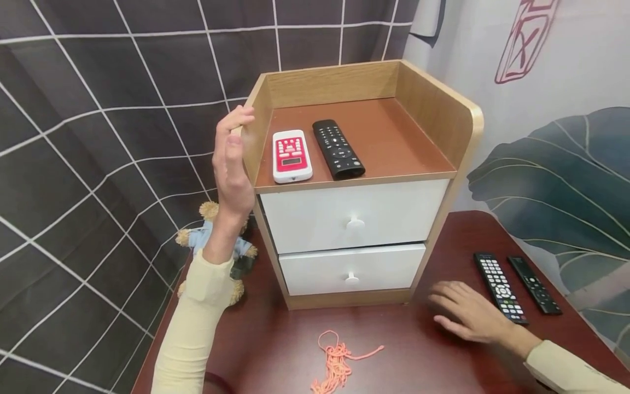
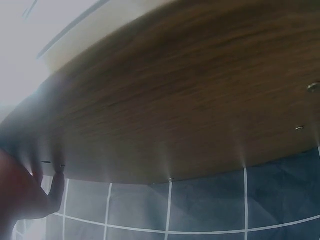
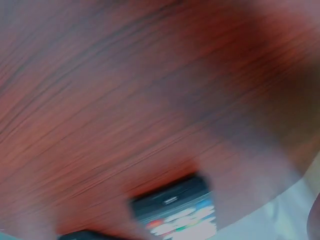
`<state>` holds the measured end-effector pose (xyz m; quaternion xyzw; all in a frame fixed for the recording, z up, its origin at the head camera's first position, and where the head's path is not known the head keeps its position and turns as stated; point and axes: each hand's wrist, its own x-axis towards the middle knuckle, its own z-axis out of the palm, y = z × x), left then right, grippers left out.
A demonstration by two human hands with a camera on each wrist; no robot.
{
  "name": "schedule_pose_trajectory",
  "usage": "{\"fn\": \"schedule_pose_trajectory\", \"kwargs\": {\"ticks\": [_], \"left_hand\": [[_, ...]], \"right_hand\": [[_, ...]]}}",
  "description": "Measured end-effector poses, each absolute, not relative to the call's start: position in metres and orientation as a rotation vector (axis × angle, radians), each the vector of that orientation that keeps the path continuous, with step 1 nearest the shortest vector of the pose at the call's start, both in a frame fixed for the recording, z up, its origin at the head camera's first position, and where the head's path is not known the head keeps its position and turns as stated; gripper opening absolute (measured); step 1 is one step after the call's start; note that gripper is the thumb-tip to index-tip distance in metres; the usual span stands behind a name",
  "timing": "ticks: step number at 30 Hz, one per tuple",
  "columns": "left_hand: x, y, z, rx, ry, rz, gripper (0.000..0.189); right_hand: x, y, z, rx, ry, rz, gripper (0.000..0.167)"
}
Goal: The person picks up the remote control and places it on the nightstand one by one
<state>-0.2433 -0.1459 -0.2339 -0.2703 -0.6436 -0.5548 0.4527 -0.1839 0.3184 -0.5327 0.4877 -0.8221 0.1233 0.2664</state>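
Note:
A small wooden cabinet (image 1: 462, 128) with two white drawers stands on the table. My left hand (image 1: 233, 164) is against the outer face of its left side panel (image 1: 254, 139), fingers reaching toward the panel's top edge. In the left wrist view, fingers (image 2: 56, 195) lie at the wood-grained panel (image 2: 165, 105). My right hand (image 1: 470, 314) is low over the table to the right of the cabinet, fingers extended and holding nothing. Close beside it lies a black remote control (image 1: 501, 287) with white buttons, whose end also shows in the right wrist view.
On the cabinet top lie a red-and-white remote (image 1: 292, 156) and a black remote (image 1: 338, 149). Another black remote (image 1: 535, 285) lies at the table's right. Orange string (image 1: 337, 364) sits in front, and a plush toy (image 1: 199, 236) is behind my left forearm.

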Motion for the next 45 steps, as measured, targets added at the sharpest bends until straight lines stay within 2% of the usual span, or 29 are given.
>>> {"fn": "schedule_pose_trajectory", "kwargs": {"ticks": [6, 18, 25, 29, 37, 45], "left_hand": [[-0.243, -0.148, -0.234, -0.663, -1.589, -1.360, 0.054], [-0.244, -0.147, -0.234, -0.679, -1.589, -1.367, 0.053], [-0.244, -0.148, -0.232, -0.683, -1.570, -1.354, 0.054], [-0.245, -0.147, -0.233, -0.691, -1.574, -1.357, 0.053], [-0.245, -0.147, -0.234, -0.687, -1.569, -1.351, 0.054], [-0.245, -0.147, -0.233, -0.695, -1.577, -1.355, 0.053]], "right_hand": [[-0.196, 0.349, -0.535, 0.949, -2.478, 0.316, 0.045], [-0.208, 0.382, -0.539, 0.220, -2.732, 0.423, 0.081], [-0.218, 0.384, -0.543, -0.127, -2.845, 0.407, 0.096], [-0.218, 0.386, -0.548, -0.214, -2.870, 0.368, 0.092], [-0.220, 0.387, -0.557, -0.309, -2.885, 0.349, 0.072], [-0.221, 0.391, -0.555, -0.294, -2.884, 0.367, 0.070]]}}
